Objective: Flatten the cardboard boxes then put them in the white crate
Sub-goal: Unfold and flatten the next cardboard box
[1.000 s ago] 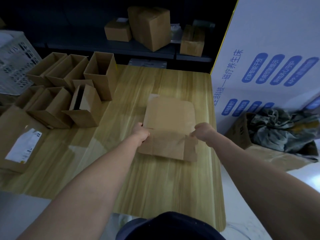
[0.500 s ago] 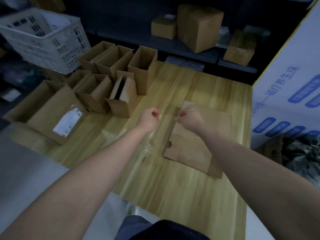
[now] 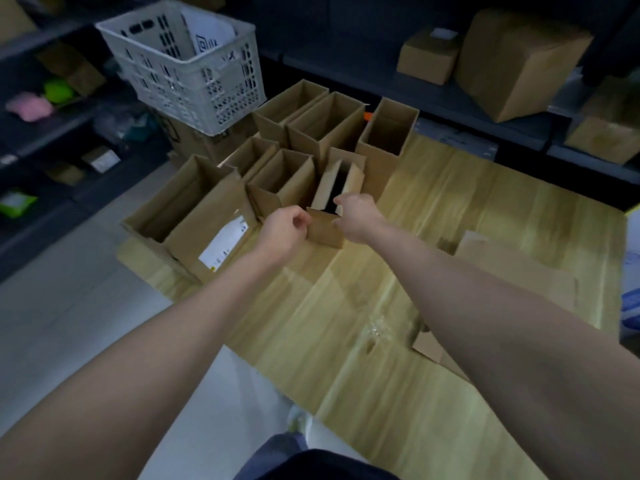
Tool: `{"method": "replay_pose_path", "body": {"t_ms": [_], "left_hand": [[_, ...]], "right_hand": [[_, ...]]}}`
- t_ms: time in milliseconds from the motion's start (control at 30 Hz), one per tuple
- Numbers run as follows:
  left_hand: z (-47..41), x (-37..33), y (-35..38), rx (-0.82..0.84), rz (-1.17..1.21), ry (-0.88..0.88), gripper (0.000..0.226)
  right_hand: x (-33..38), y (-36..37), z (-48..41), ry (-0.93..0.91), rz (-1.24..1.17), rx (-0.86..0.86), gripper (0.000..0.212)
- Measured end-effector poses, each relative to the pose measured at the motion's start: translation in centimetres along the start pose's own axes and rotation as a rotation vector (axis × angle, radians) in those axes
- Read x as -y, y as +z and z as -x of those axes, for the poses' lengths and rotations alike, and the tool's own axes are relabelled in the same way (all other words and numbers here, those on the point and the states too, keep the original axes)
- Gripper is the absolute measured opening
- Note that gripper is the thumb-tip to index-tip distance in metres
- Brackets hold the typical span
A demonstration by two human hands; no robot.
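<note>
**Small box** (image 3: pixel 325 227): stands upright on the bench (image 3: pixel 485 202), at the near edge of a cluster of open boxes (image 3: pixel 325 129). Sits straight ahead of both hands and between them, touching a neighbour on its left. Long axis vertical, mouth up, top flaps raised, dark inside. Narrow near wall turned toward the person. Plain brown cardboard, no label in view, walls square and uncrushed.

**Left hand** (image 3: pixel 284 230): fingers curled, set against the left edge of the near wall. Cannot tell whether anything is actually gripped.

**Right hand** (image 3: pixel 356 216): pinches the near right corner at the rim, thumb over the mouth, fingers on the outer wall. Appears the surer hold of the two.

**Flattened box** (image 3: pixel 512 268): lies flat on the bench well to the right, partly hidden by the right forearm.

**White crate** (image 3: pixel 187 64): off the bench at far left, atop a brown carton (image 3: pixel 204 143), beyond the cluster. Holds a white printed sheet.

**Next move, as judged**: likely calls for lifting the small box up and toward the body, since the neighbours crowd it on the left and behind. Collapsing and the trip to the crate not yet done.
</note>
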State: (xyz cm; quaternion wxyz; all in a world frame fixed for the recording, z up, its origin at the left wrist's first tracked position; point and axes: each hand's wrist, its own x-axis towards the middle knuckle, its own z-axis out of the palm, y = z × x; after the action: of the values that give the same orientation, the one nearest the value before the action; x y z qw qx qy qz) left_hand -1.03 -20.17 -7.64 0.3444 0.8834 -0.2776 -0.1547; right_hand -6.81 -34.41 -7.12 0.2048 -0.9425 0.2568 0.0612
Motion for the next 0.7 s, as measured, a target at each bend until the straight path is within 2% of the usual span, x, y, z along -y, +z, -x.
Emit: {"method": "replay_pose_path", "body": {"t_ms": [167,367,500,633,700], "left_hand": [[-0.9,1.7,-1.0,0.040,-0.010,-0.034,0.023],[-1.8,2.6,-1.0,0.079,0.021,-0.062,0.025],[-1.9,2.0,-1.0,0.007,0.057,-0.074,0.039],[-1.4,0.4,-0.8,0.013,0.193,-0.054,0.056],[-1.1,-0.6,-0.7,0.050,0.190,0.014,0.056]], "right_hand": [[0.7,2.6,-2.2,0.057,0.195,0.048,0.041],[0.4,3.2,-2.4,0.058,0.186,-0.108,0.029],[0.4,1.1,-1.3,0.039,-0.102,-0.285,0.032],[-0.6,-2.5,-0.1,0.171,-0.433,-0.302,0.044],[-1.7,-3.8,0.8,0.261,-0.566,-0.308,0.048]]}}
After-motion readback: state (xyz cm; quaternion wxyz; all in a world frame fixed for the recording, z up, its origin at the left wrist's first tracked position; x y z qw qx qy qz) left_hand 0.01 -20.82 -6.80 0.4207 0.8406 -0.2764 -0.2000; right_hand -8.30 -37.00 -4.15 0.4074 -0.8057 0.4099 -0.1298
